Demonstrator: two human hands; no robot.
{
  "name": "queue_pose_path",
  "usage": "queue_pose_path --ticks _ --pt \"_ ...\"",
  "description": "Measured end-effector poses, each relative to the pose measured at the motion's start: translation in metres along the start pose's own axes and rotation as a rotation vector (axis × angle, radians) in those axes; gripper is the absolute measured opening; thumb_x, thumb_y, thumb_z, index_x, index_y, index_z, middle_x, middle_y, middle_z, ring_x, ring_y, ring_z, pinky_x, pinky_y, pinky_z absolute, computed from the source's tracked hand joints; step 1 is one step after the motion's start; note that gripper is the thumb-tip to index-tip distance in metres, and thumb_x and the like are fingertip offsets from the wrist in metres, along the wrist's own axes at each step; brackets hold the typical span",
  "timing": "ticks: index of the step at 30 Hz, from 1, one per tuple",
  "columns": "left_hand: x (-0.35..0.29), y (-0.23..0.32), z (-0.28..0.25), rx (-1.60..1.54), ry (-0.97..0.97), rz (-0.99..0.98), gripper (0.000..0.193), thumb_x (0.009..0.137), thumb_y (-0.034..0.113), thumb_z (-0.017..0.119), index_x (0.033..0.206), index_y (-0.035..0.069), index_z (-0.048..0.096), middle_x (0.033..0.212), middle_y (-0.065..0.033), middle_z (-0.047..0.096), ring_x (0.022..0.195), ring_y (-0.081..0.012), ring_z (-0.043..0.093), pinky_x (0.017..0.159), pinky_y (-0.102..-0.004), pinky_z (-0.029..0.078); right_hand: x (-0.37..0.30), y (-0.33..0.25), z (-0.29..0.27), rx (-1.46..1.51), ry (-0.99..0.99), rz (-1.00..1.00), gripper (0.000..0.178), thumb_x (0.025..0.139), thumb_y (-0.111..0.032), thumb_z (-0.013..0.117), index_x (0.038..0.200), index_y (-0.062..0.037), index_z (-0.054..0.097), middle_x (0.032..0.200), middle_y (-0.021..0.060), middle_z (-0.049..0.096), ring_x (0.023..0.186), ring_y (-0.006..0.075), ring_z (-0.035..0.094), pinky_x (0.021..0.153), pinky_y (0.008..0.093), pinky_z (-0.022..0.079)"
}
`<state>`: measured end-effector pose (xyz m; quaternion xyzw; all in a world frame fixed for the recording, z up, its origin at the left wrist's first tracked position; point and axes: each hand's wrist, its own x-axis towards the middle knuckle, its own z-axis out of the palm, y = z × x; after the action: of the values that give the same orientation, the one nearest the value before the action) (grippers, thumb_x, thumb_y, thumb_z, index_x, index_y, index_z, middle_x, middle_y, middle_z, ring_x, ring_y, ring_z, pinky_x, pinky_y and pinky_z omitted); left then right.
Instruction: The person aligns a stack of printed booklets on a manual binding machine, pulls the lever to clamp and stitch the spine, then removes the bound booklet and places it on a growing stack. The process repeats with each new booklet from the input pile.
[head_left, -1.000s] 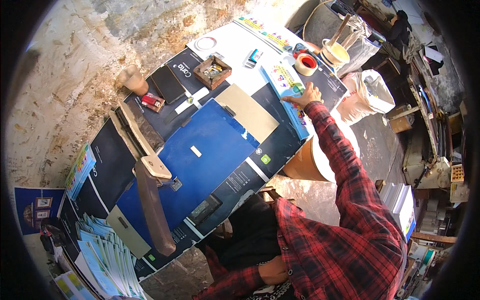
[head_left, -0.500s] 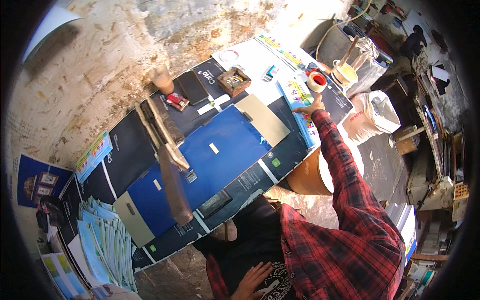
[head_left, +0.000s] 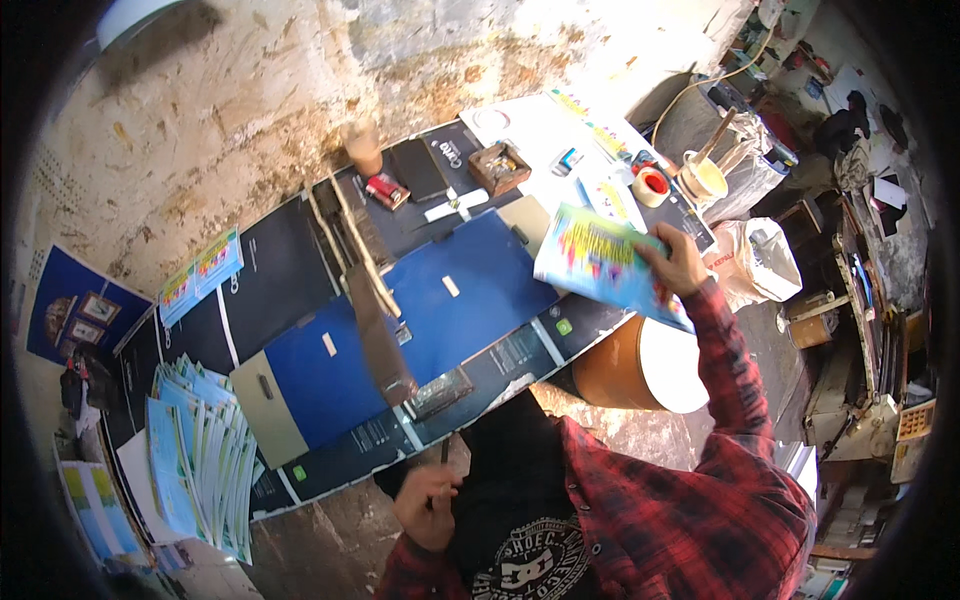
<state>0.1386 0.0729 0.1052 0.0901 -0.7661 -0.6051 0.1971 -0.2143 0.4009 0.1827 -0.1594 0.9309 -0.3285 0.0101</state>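
Note:
My right hand point(head_left: 678, 262) grips a thin light-blue booklet point(head_left: 598, 256) with a colourful printed cover by its right side, its fingers closed on the edge. The booklet is raised over the right end of the table, partly covering a beige panel point(head_left: 524, 214). My left hand point(head_left: 428, 503) is in front of my body near the table's front edge, fingers loosely bent and apart, nothing visible in them. Nearest to it is the dark brown handle point(head_left: 384, 350) of a wooden lever device, lying across a large blue sheet point(head_left: 460, 270).
A fanned stack of booklets point(head_left: 205, 440) lies at the left end, more booklets point(head_left: 202, 275) behind it. Along the back stand a cup point(head_left: 364, 150), a red box point(head_left: 386, 190) and a wooden tray point(head_left: 498, 168). Tape rolls point(head_left: 651, 186) and a brush pot point(head_left: 703, 178) are far right; an orange drum point(head_left: 630, 370) stands below.
My right hand has lifted a booklet off the right side of the table and brought it toward the blue sheet. My left hand has risen from my torso toward the table edge.

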Motion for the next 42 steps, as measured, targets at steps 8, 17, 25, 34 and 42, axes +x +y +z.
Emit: queue_pose_path --ticks 8,17,25,34,42 --pt "0.068 0.0 0.066 -0.28 -0.154 -0.038 0.072 0.082 0.031 0.08 0.134 -0.001 0.043 0.121 -0.0165 0.064 0.118 -0.0291 0.059 0.105 -0.0407 0.042 -0.026 -0.089 0.048 0.15 -0.553 -0.34 0.029 0.088 -0.025 0.072 0.088 0.0023 0.065 0.069 0.0149 0.063 0.062 0.0246 0.064 0.059 0.0357 0.048" --pt "0.094 -0.06 0.053 -0.49 0.25 -0.692 0.024 0.101 0.014 0.055 0.117 -0.003 0.058 0.109 -0.0081 0.067 0.096 -0.0118 0.063 0.086 -0.027 0.05 0.078 -0.111 0.209 -0.237 -0.693 -0.517 0.031 0.078 -0.035 0.076 0.091 -0.0073 0.069 0.093 0.0124 0.07 0.094 0.0295 0.067 0.086 0.0455 0.047" --pt "0.13 -0.096 0.008 -0.479 0.513 -0.517 0.024 0.099 0.015 0.058 0.117 -0.001 0.057 0.113 -0.0099 0.066 0.1 -0.0175 0.065 0.089 -0.0335 0.053 0.021 -0.137 0.215 -0.18 -0.03 -0.547 0.06 0.08 -0.04 0.073 0.129 -0.0086 0.057 0.137 0.0133 0.051 0.128 0.0285 0.048 0.106 0.0517 0.033" --pt "0.138 -0.119 -0.059 -0.508 0.532 -0.986 0.033 0.096 0.026 0.064 0.122 0.007 0.059 0.112 -0.0077 0.067 0.1 -0.0188 0.066 0.089 -0.0386 0.055 -0.004 -0.09 0.272 -0.185 -0.026 -0.388 0.058 0.096 -0.048 0.049 0.143 -0.0129 0.046 0.151 0.0162 0.039 0.141 0.0325 0.034 0.116 0.053 0.022" --pt "0.141 -0.148 -0.099 -0.508 0.243 -0.938 0.034 0.092 0.03 0.069 0.116 0.006 0.064 0.11 -0.0076 0.069 0.094 -0.0197 0.069 0.089 -0.038 0.057 0.0 -0.089 0.274 -0.134 -0.022 -0.337 0.06 0.096 -0.049 0.05 0.143 -0.0127 0.046 0.151 0.0159 0.038 0.143 0.0328 0.032 0.117 0.0528 0.02"
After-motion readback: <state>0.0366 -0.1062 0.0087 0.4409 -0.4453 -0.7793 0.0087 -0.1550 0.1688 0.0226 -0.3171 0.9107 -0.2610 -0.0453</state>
